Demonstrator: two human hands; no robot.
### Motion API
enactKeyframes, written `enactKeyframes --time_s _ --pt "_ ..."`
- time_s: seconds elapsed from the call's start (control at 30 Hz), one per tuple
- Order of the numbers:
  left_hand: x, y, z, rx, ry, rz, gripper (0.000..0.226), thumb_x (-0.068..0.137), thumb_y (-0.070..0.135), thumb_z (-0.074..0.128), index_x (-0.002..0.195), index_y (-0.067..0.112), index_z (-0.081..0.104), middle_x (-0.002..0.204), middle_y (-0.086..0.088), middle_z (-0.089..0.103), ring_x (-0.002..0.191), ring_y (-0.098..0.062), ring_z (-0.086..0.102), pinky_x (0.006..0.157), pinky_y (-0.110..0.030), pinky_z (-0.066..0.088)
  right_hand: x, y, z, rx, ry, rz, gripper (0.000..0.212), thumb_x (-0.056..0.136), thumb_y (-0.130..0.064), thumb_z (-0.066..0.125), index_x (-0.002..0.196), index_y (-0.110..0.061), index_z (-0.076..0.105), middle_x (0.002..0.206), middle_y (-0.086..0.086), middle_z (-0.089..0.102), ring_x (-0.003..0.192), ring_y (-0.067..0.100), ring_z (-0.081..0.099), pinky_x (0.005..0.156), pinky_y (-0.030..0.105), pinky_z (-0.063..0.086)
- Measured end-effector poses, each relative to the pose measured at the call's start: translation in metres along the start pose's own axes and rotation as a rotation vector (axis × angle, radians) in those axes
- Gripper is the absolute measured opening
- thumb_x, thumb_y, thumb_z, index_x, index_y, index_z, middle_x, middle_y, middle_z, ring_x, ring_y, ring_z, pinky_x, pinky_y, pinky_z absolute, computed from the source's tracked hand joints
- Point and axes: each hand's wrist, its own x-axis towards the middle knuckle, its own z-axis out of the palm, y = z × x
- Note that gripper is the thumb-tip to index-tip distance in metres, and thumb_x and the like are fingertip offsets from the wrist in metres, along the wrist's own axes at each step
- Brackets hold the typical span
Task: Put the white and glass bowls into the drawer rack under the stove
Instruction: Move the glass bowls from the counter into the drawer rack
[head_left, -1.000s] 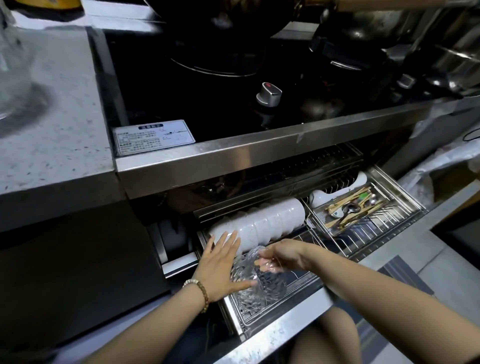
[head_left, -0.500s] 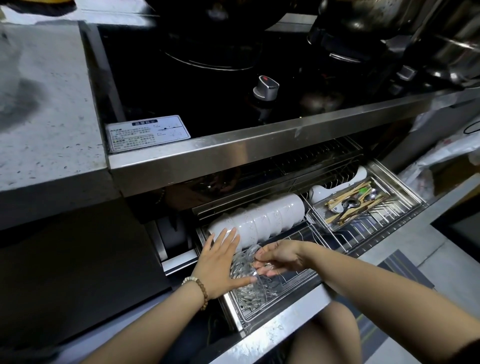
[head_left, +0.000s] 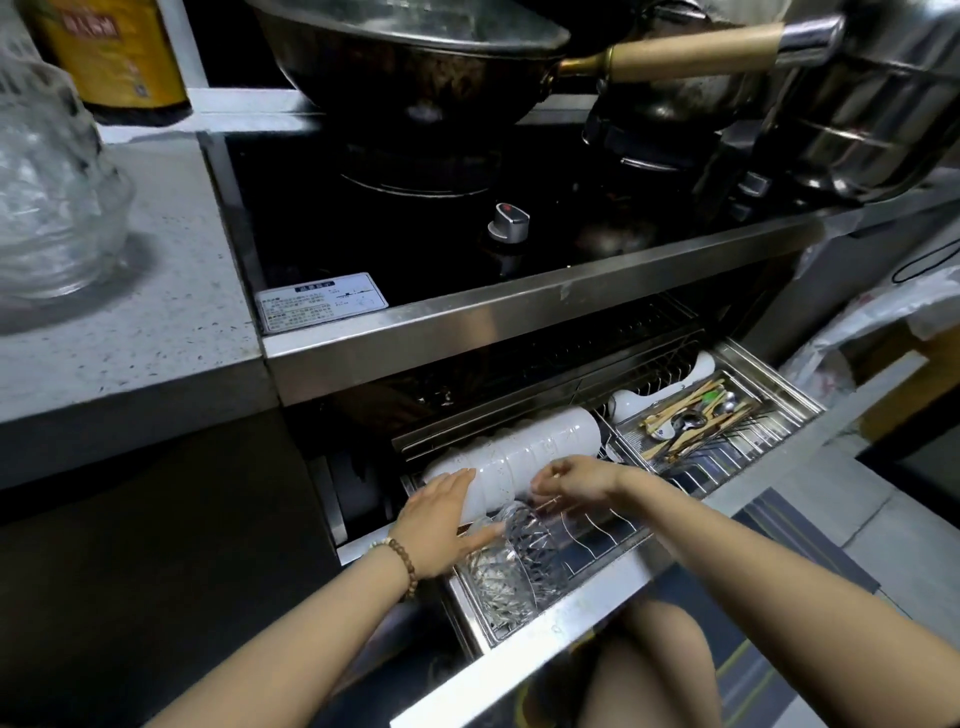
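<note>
In the head view the drawer rack (head_left: 613, 582) stands pulled out under the stove (head_left: 415, 223), its steel front edge nearest the camera; a row of white bowls (head_left: 519, 457) lies on its side along the far left part of the rack, the bowls nested one into the next; glass bowls (head_left: 506, 566) with a cut pattern stand on edge in the near left corner of the rack, just in front of the white row.

The left hand (head_left: 441, 519) lies flat with its fingers spread and loose, the palm against the near left end of the white bowls and the thumb touching the rim of the glass bowls; it grasps nothing; a bead bracelet (head_left: 405, 561) circles its wrist. The right hand (head_left: 576, 480) hangs over the rack just right of the glass bowls, its fingers curled loosely downward near the top rim of the glass; whether they pinch the rim or merely touch it cannot be told.

To the right in the drawer sits a tray (head_left: 737, 415) with chopsticks and spoons (head_left: 691, 421); a white spoon-like dish (head_left: 654, 395) lies at its far side.

On the stove a dark wok (head_left: 415, 57) with a wooden handle sits far left, a steel pot (head_left: 872, 104) far right, and a control knob (head_left: 509, 221) between them nearer the front; a white label (head_left: 322, 301) is stuck at the near left corner. On the grey counter (head_left: 130, 322) at left stands a stack of more glass ware (head_left: 47, 182); a yellow-labelled bottle (head_left: 109, 52) stands behind it.
</note>
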Motion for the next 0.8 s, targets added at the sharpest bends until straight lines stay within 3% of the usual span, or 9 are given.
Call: enactKeyframes --time_s 0.13,0.33,0.43,0.57,0.7,0.8 --pt "-0.008 0.020 -0.040 -0.069 0.097 0.039 0.076 0.088 0.054 0.049 0.148 0.018 0.020 0.153 0.000 0.030 0.139 -0.017 0.026 0.112 -0.029 0.025 -0.041 -0.011 -0.015 0.103 0.060 -0.164 0.035 0.089 -0.032 0.063 0.120 -0.015 0.057 0.110 0.001 0.066 0.098 0.015 0.066 0.081 0.019 0.049" --pt "-0.039 0.058 -0.112 -0.118 0.234 0.213 0.062 0.089 0.048 0.052 0.143 0.026 0.030 0.146 0.008 0.040 0.133 -0.009 0.037 0.110 -0.028 0.032 -0.122 -0.044 -0.029 0.069 0.200 -0.466 0.062 0.060 -0.063 0.072 0.116 -0.040 0.060 0.117 -0.017 0.065 0.107 -0.003 0.062 0.090 0.021 0.050" --pt "-0.063 0.073 -0.157 -0.099 0.374 0.315 0.059 0.089 0.049 0.052 0.142 0.031 0.032 0.144 0.014 0.040 0.132 -0.003 0.036 0.109 -0.028 0.033 -0.156 -0.075 -0.029 0.055 0.244 -0.630 0.063 0.063 -0.058 0.071 0.121 -0.037 0.058 0.124 -0.016 0.062 0.110 -0.007 0.059 0.087 0.015 0.050" --pt "-0.100 0.079 -0.223 -0.098 0.536 0.378 0.060 0.087 0.048 0.054 0.141 0.030 0.035 0.142 0.015 0.043 0.129 0.001 0.038 0.108 -0.026 0.034 -0.184 -0.124 -0.016 0.008 0.344 -0.812 0.062 0.063 -0.054 0.070 0.120 -0.034 0.057 0.132 -0.008 0.057 0.122 0.002 0.053 0.106 0.030 0.042" --pt "-0.142 0.064 -0.281 -0.049 0.655 0.350 0.065 0.083 0.055 0.049 0.142 0.030 0.033 0.140 0.015 0.044 0.129 0.001 0.038 0.105 -0.024 0.036 -0.191 -0.175 0.000 -0.036 0.348 -0.934 0.049 0.080 -0.030 0.069 0.127 -0.027 0.053 0.141 -0.001 0.050 0.128 0.012 0.049 0.110 0.033 0.040" --pt "-0.173 0.039 -0.313 -0.009 0.717 0.280 0.068 0.080 0.059 0.045 0.141 0.031 0.033 0.140 0.014 0.044 0.128 -0.001 0.038 0.101 -0.022 0.034 -0.192 -0.212 0.015 -0.113 0.346 -0.991 0.051 0.082 -0.037 0.068 0.130 -0.032 0.050 0.142 -0.009 0.048 0.128 0.007 0.048 0.110 0.033 0.039"
